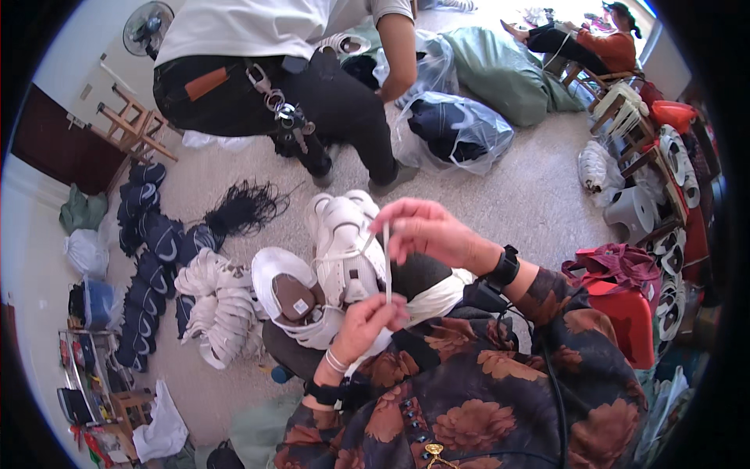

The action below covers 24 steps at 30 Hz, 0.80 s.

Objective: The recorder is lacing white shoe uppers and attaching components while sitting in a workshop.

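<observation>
A white sneaker (344, 250) lies on my lap, toe pointing away from me. A second white shoe (291, 297) with a brown insole rests beside it on the left. My right hand (426, 230) pinches the upper end of a white shoelace (387, 262) above the sneaker. My left hand (367, 324) grips the lower part of the same lace near the sneaker's heel. The lace runs taut and nearly vertical between both hands.
On the floor to the left lie a pile of white shoe parts (219, 305), a row of dark blue shoe uppers (148, 258) and a bundle of black laces (244, 207). A person in black trousers (312, 86) bends over clear plastic bags (453, 129). A red stool (625, 313) stands at my right.
</observation>
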Motion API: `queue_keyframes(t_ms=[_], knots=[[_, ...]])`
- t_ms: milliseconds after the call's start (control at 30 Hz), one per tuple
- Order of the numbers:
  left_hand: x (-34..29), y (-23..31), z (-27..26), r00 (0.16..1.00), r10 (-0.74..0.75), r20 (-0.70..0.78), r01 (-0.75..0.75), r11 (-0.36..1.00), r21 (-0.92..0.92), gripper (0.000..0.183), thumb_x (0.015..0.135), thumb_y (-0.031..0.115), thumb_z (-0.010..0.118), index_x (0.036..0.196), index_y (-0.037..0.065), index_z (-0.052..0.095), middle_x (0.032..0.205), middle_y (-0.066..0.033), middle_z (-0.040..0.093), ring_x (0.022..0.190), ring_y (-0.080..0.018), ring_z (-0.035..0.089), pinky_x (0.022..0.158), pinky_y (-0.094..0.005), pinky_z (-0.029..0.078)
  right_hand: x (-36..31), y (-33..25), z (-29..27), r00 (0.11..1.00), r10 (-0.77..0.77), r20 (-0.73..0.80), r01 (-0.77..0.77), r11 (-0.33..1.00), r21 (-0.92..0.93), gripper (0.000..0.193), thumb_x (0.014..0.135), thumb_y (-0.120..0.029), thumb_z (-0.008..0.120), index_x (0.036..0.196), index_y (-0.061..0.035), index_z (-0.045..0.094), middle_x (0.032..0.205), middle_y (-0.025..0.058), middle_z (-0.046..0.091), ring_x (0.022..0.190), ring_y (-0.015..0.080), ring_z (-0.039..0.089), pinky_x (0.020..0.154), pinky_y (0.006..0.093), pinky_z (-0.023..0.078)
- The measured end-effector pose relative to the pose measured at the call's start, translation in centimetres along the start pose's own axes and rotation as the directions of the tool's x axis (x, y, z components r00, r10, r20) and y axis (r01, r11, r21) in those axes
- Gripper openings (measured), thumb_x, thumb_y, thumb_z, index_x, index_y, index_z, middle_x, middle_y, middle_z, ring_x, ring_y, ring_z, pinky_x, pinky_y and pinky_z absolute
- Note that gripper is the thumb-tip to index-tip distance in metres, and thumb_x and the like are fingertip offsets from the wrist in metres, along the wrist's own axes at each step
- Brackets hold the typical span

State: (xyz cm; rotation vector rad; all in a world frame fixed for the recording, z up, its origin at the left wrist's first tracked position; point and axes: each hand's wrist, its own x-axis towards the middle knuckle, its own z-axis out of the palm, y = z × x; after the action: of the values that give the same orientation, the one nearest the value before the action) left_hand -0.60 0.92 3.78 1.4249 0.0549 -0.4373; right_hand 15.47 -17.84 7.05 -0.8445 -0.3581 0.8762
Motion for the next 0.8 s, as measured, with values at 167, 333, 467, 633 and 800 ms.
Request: queue_keyframes(t_ms=[167,333,467,633,800], knots=[[-0.9,2.1,-1.4,0.994,0.06,-0.094,-0.053,0.995,0.081,0.024,0.104,0.015,0.051,0.11,-0.003,0.066,0.082,-0.0039,0.069,0.067,-0.0066,0.06,0.064,-0.0206,0.049,-0.6,2.3,-3.0,0.945,-0.201,-0.26,-0.041,0.713,-0.7,0.016,0.096,-0.01,0.057,0.11,-0.004,0.061,0.095,0.0056,0.066,0.07,0.0108,0.065,0.063,0.0272,0.054],[1.0,6.2,-1.0,0.956,0.141,-0.259,-0.146,0.989,0.001,0.025,0.105,0.017,0.051,0.111,-0.002,0.065,0.077,-0.0024,0.067,0.057,-0.0035,0.053,0.054,-0.0184,0.043,-2.4,6.9,1.7,0.944,0.253,0.21,-0.086,0.807,-0.585,0.02,0.098,-0.022,0.062,0.106,-0.0039,0.063,0.076,0.0014,0.058,0.064,0.0084,0.056,0.059,0.0268,0.049],[2.3,6.6,-0.7,0.971,0.14,-0.195,-0.12,0.987,0.11,0.024,0.104,0.015,0.052,0.115,-0.001,0.066,0.081,-0.001,0.067,0.061,-0.0033,0.054,0.057,-0.0192,0.044,-2.6,7.7,3.1,0.886,0.357,0.297,-0.149,0.824,-0.547,0.033,0.103,-0.033,0.056,0.104,-0.0004,0.064,0.084,0.0004,0.061,0.071,0.0081,0.057,0.066,0.024,0.049],[2.3,3.6,-0.7,0.9,0.289,-0.326,-0.235,0.952,0.195,0.029,0.105,0.02,0.052,0.118,-0.002,0.066,0.09,-0.003,0.067,0.07,-0.0061,0.057,0.064,-0.022,0.047,-2.8,4.5,2.6,0.92,0.301,0.251,-0.185,0.898,-0.4,0.034,0.107,-0.027,0.048,0.103,0.0008,0.067,0.091,0.0039,0.068,0.077,0.0099,0.063,0.073,0.0249,0.053],[-1.6,-2.1,-0.9,0.995,0.016,-0.095,-0.013,0.999,0.032,0.033,0.105,0.026,0.052,0.112,-0.003,0.067,0.077,0.0011,0.06,0.068,-0.0072,0.059,0.067,-0.0233,0.05,-1.9,0.7,-1.9,0.98,-0.116,-0.164,0.087,0.98,-0.177,0.03,0.104,-0.021,0.051,0.087,-0.0007,0.065,0.083,0.0073,0.067,0.069,0.0121,0.064,0.066,0.0261,0.055]])
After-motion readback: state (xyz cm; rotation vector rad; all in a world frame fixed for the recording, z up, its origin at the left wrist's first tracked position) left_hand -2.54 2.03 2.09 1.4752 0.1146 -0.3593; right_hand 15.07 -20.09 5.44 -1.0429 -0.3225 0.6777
